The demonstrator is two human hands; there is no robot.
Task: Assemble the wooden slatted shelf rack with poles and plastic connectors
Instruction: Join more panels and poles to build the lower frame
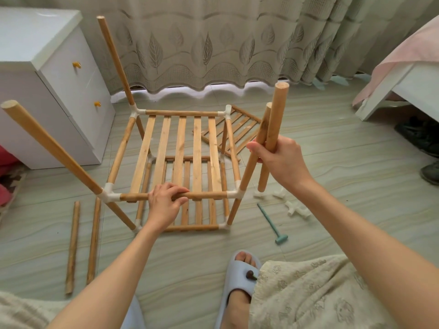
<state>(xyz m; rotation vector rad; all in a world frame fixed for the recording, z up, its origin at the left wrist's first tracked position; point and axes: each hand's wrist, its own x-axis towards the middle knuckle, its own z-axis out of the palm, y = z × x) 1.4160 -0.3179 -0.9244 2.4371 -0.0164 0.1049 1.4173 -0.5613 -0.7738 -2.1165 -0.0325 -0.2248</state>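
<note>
Writing: none legible on any part.
Rack [183,148]: standing on the tiled floor [332,150], two slatted levels joined by white corner connectors [108,192]; three upright poles rising from the upper corners, the far right corner connector [226,111] bare.
Left hand [165,201]: clenched over the near front rail [206,195] of the upper level, fingers [175,188] curled across the top, thumb underneath.
Right hand [282,157]: wrapped around two poles together, the fixed near-right upright [257,143] and a loose pole [273,129] just beside it; loose pole's lower end [262,184] apparently near the floor, contact hard to judge.
Spare slatted panel [240,131]: flat on the floor behind the rack's right side.
Loose connectors [295,208]: scattered on the floor right of the rack.
Green mallet [273,224]: lying between rack and connectors.
Two spare sticks [83,243]: side by side on the floor, left front.
White cabinet [47,86]: left of the rack.
</note>
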